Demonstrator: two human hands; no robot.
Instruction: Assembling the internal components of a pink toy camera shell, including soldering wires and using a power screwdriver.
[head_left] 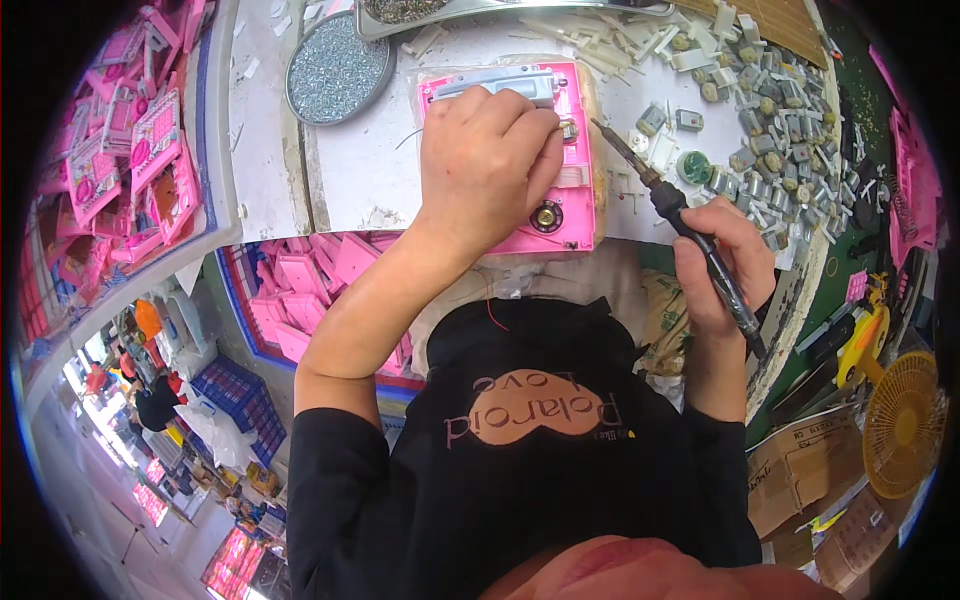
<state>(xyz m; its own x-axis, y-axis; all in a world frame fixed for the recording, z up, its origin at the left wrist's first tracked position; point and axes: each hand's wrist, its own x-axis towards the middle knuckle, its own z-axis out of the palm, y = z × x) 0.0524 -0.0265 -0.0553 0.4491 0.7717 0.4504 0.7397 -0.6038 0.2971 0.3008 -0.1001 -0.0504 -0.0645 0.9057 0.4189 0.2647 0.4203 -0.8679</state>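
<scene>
Head view: left hand [487,160] presses, fingers curled, on the pink plastic housing [565,205] on the bench [360,180] — right hand [722,265] grips a soldering iron [690,235], tip just beside the housing.

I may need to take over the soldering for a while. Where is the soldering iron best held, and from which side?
Grip the soldering iron on its black handle, as the right hand does, coming from the cord end on the right. The bare metal tip points up-left toward the pink panel.
</scene>
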